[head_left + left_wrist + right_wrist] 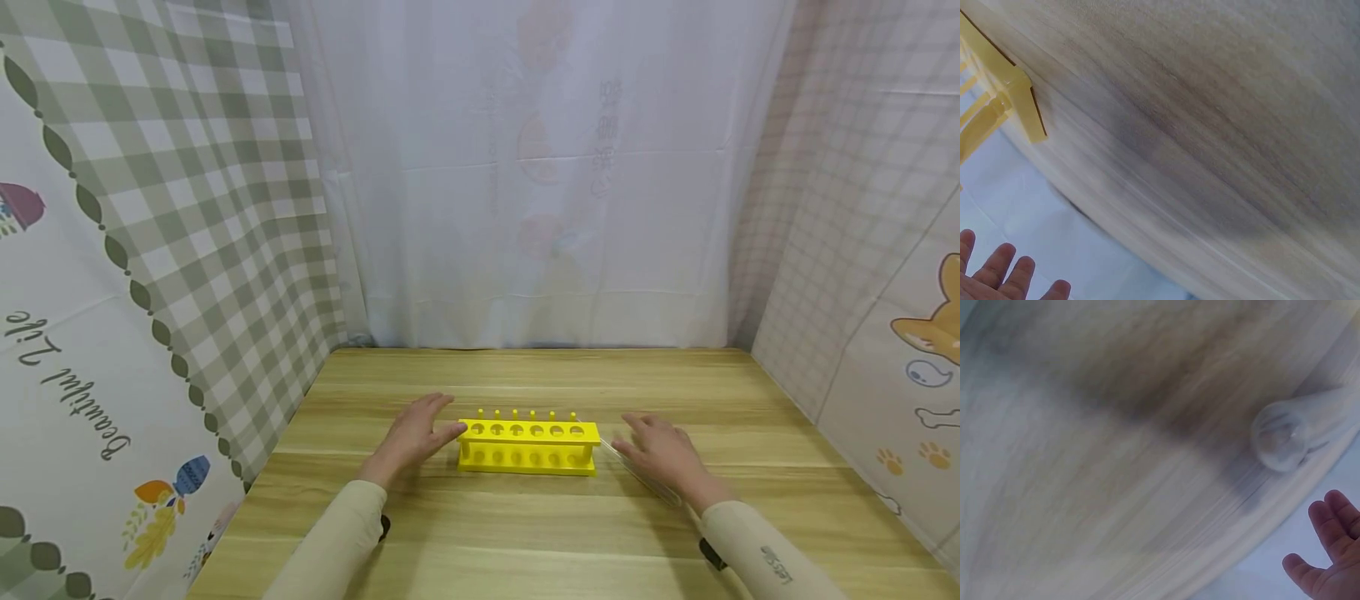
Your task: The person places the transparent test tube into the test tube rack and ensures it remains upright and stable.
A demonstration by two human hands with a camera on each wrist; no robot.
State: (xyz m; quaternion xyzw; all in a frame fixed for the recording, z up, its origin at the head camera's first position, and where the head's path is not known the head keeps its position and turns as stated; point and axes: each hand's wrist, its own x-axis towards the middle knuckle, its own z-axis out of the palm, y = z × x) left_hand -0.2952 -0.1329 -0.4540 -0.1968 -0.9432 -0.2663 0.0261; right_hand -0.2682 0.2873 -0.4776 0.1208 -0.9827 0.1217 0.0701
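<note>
On the bench (525, 537), I see the yellow rack (525, 443) upright, a clear tube (1324, 422) lying to its right. The left hand (411, 435), fingers spread, is at the rack's left end, contact unclear; the right hand (666, 457), fingers extended, is by the tube.

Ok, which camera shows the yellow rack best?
The head view: it frames the yellow rack from end to end, six pegs included. The left wrist view catches only one end, cut off by the frame's left edge. The right wrist view doesn't show it.
</note>
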